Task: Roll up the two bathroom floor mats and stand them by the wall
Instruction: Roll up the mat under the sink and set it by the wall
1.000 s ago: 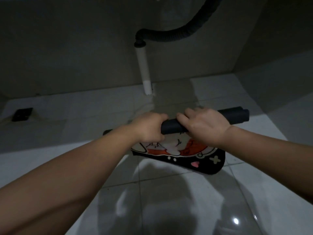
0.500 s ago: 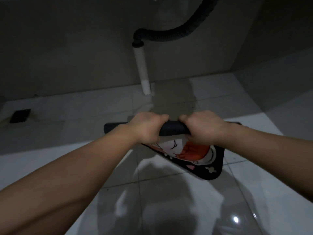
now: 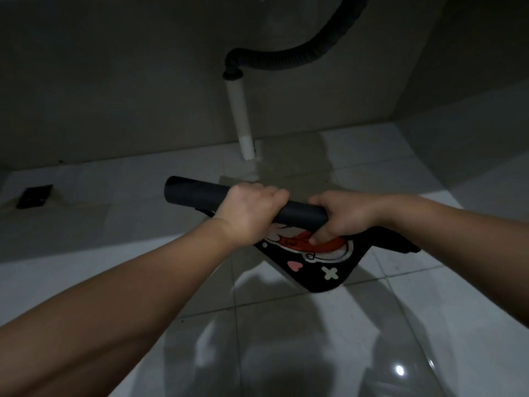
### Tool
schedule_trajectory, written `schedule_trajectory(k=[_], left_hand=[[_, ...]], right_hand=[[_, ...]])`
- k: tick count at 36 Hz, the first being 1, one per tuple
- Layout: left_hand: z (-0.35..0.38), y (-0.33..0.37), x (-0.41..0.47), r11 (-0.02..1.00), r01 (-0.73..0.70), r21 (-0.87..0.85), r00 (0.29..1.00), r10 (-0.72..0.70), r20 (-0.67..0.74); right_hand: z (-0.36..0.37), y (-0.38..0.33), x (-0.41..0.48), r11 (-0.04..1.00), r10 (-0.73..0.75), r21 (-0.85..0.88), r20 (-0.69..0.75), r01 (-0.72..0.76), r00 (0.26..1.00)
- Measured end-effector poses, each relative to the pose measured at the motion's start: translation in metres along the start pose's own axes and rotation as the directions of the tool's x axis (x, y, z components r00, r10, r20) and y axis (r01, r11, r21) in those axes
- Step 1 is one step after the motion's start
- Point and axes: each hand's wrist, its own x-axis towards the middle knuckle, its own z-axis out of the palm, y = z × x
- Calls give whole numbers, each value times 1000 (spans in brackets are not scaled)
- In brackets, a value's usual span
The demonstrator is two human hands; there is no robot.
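Note:
I hold a dark floor mat [image 3: 197,193], mostly wound into a tight black tube, above the white tile floor. Its loose end [image 3: 320,267] hangs below the tube and shows a cartoon print with orange, white, a pink heart and a pale cross. My left hand [image 3: 249,213] grips the tube near its middle. My right hand [image 3: 340,216] grips it just to the right, fingers curled under onto the printed flap. The tube's left end sticks out past my left hand and tilts up. A second mat is not in sight.
A white drain pipe [image 3: 240,121] stands at the back wall, joined to a black corrugated hose [image 3: 300,57]. A dark square floor drain [image 3: 34,196] sits at far left. A side wall [image 3: 472,81] closes the right corner. Glossy tiles [image 3: 286,353] reflect a light near me.
The rolled mat has shifted left and swung so its left end points up and out. Both hands kept their grip, and less of the printed flap hangs free.

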Motion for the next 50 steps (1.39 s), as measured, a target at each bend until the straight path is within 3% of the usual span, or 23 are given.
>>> schedule_trajectory(k=[3, 6, 8, 10, 13, 17, 21, 27, 30, 34, 37, 41, 46, 48, 50], left_hand=[[2, -2, 4, 993, 89, -76, 977, -72, 200], [4, -6, 3, 947, 235, -219, 885, -116, 450], [5, -7, 1, 878, 349, -327, 840, -138, 524], [6, -5, 0, 850, 393, -350, 828, -162, 536], [8, -3, 0, 938, 279, -207, 891, -173, 420], [6, 0, -1, 997, 76, 5, 981, -76, 178], [4, 3, -1, 999, 49, 15, 995, -50, 86], [4, 6, 0, 1000, 24, 14, 1000, -24, -8], [6, 4, 1, 990, 126, -58, 984, -117, 133], [-3, -6, 12, 857, 445, -260, 837, -295, 460], [-9, -16, 14, 780, 540, -316, 747, -272, 606], [-9, -15, 8, 654, 625, -426, 668, -164, 726], [-6, -10, 8, 640, 596, -485, 711, -140, 689], [-3, -8, 7, 740, 532, -410, 760, -205, 617], [0, -4, 5, 868, 411, -278, 840, -241, 487]], right_hand=[[8, -2, 1, 971, -53, -240, -153, 15, 987], [17, -1, -1, 772, -323, -632, -295, 70, 899], [19, -2, -3, 646, -463, -758, -290, 94, 838], [19, -2, -3, 595, -501, -799, -282, 88, 818], [20, -3, 0, 675, -387, -737, -307, 41, 869], [13, -7, 4, 921, -22, -387, -167, -45, 986], [10, -6, 8, 973, 34, -220, -126, -62, 991], [9, -5, 11, 974, 42, -215, -127, -69, 991], [13, -6, 7, 958, -9, -283, -206, -51, 978], [20, -2, 2, 818, -240, -576, -359, -12, 902], [25, -1, 0, 696, -384, -718, -342, 25, 858], [30, -1, 0, 600, -449, -800, -312, 24, 837], [24, -2, 2, 617, -499, -787, -398, -7, 770], [21, -2, 3, 637, -499, -770, -381, 32, 779], [14, -6, 4, 742, -376, -667, -326, 71, 868]])
